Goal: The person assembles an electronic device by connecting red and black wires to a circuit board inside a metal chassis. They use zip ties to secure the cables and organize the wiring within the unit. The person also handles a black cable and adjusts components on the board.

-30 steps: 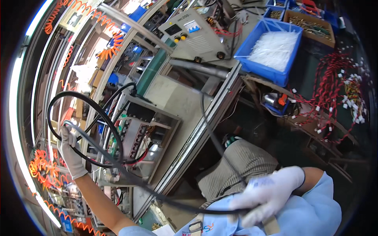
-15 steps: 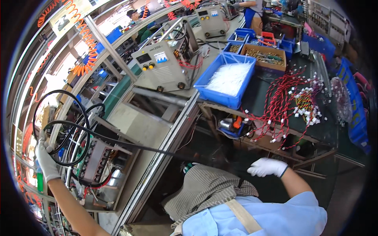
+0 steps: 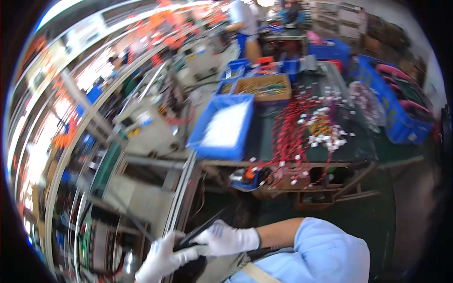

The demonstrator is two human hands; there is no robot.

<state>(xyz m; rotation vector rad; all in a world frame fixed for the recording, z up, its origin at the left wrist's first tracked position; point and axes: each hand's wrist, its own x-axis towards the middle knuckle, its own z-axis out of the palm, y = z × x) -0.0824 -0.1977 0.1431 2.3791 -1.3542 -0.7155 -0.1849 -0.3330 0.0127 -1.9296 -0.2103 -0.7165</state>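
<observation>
Both gloved hands meet low in front of my body over a thick black cable [image 3: 202,231]. My right hand [image 3: 226,239], in a white glove, is closed around the cable, and a dark stretch slants up and right past its fingers. Just left of it, my left hand [image 3: 165,255], also gloved in white, is closed on the cable's lower left part. Motion blur and the fingers hide much of the cable, so I cannot make out its ends.
Left, an open unit with electronics [image 3: 104,250] sits on a metal-edged line [image 3: 181,198]. Ahead stand a blue bin of white strips [image 3: 196,141], a cardboard box of small brass-coloured parts [image 3: 264,88] and red-black wire bundles [image 3: 289,129]. A blue crate [image 3: 406,127] is at right.
My left hand has come down and right from the unit on the line, and my right hand has moved left to meet it. The cable's large loops no longer show. The view has turned right.
</observation>
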